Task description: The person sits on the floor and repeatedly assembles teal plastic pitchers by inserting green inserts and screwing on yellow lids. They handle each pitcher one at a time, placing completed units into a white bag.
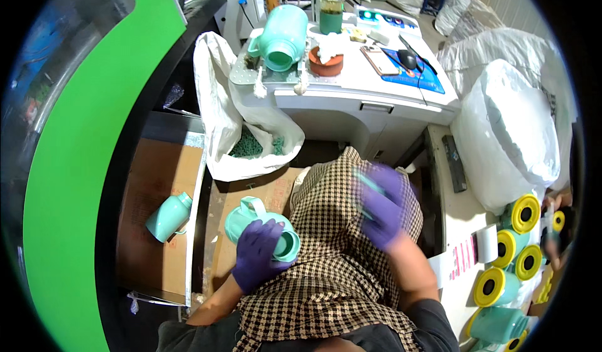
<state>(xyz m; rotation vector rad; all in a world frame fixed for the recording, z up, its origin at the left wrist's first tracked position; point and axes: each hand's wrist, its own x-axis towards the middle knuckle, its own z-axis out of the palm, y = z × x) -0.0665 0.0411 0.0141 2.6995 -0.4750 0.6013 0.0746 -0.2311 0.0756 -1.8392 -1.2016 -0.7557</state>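
Cardboard (276,187); jug (240,224) under left hand (259,255)

Landmark: sack (216,91); scraps (246,145) inside. Left of sack: machine (66,182). Before sack, leftward: box (141,182), first flask (168,219) lying inside. Before sack, slightly right: second flask (236,226), left hand (258,258) on it. Before sack, farther right: right hand (380,211), over apron (329,226). Right of sack: desk (364,83), bearing third flask (286,32), bowl (326,67), phone (380,61), mouse (407,59). Far right of sack: bag (501,126). Far right, before sack: bench (456,211), bearing more flasks (490,287).
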